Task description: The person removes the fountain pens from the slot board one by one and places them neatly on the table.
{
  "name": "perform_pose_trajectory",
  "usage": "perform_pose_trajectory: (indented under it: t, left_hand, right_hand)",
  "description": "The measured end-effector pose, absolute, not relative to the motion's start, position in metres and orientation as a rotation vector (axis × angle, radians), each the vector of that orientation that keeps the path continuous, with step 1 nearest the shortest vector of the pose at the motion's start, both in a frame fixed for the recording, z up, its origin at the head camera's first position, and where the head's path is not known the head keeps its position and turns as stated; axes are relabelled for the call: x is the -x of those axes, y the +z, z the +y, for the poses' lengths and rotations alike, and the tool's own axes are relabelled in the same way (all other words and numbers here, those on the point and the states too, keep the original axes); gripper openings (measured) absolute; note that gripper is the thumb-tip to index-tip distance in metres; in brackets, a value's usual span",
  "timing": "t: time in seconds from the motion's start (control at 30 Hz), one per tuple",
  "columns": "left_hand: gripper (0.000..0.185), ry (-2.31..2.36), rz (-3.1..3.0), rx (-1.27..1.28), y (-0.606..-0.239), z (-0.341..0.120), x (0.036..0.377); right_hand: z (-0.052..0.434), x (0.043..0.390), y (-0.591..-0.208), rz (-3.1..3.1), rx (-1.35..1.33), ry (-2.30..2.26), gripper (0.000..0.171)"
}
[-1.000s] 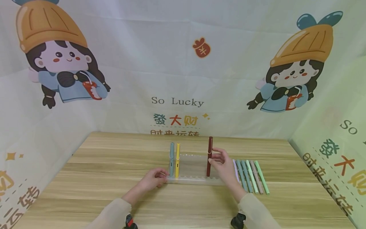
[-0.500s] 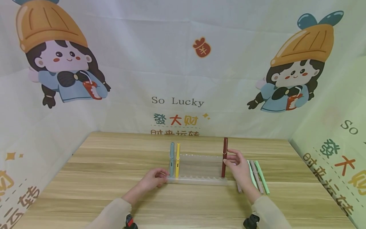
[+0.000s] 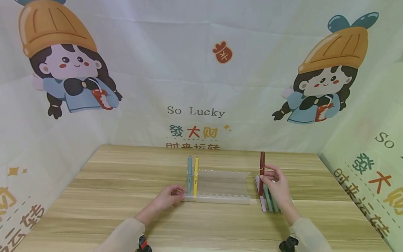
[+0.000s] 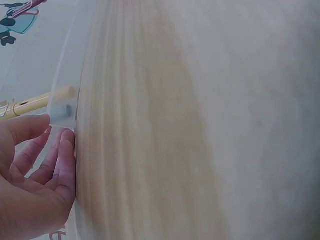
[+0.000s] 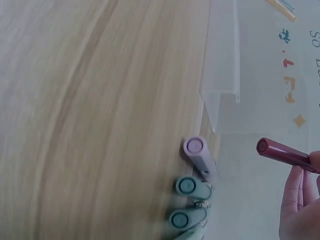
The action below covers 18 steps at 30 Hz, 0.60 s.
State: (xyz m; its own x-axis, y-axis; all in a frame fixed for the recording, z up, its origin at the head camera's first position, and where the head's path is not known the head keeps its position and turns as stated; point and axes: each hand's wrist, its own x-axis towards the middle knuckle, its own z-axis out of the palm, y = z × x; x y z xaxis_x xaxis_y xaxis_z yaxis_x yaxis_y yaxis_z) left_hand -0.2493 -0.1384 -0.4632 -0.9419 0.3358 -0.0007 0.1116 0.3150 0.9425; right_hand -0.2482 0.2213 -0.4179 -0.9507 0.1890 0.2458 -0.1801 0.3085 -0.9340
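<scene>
1. Holding the dark red pen (image 3: 262, 164) roughly upright, the right grip (image 3: 278, 185) pinches it between thumb and fingers, right of the clear rack (image 3: 220, 200).
2. Left grip (image 3: 171, 196): thumb and curled fingers on the rack's left end, apparently bracing it on the counter (image 3: 189, 231).
3. Blue-grey pen (image 3: 189, 178) and yellow pen (image 3: 196, 176): side by side in the rack, left end.
4. Lilac pen (image 3: 263, 206) and green pens (image 3: 268, 201): lying at right, partly hidden.
5. Step, as judged: transferring one pen between rack and row; direction cannot be told. Next move likely calls for aligning with a notch or tilting flat.
</scene>
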Motion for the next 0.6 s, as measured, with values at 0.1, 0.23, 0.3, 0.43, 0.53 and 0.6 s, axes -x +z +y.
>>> perform_pose_trajectory:
  t: [0.1, 0.23, 0.3, 0.43, 0.53, 0.6]
  left_hand:
    - [0.020, 1.682, 2.386, -0.409, -0.463, -0.138, 0.249]
    - [0.019, 1.680, 2.389, -0.399, -0.463, -0.138, 0.249]
    - [0.019, 1.680, 2.387, -0.398, -0.459, -0.136, 0.247]
    - [0.018, 1.686, 2.383, -0.413, -0.443, -0.134, 0.237]
    - [0.019, 1.688, 2.382, -0.429, -0.436, -0.132, 0.232]
    - [0.019, 1.689, 2.379, -0.436, -0.435, -0.133, 0.232]
  right_hand:
    - [0.227, 0.248, -0.417, -2.254, 0.022, 1.688, 0.036]
    - [0.238, 0.248, -0.416, -2.275, 0.061, 1.705, 0.038]
    - [0.243, 0.248, -0.415, -2.286, 0.072, 1.710, 0.038]
    - [0.253, 0.246, -0.414, -2.320, 0.097, 1.671, 0.040]
    - [0.259, 0.242, -0.413, -2.357, 0.094, 1.619, 0.040]
    - [0.264, 0.240, -0.413, -2.369, 0.083, 1.616, 0.040]
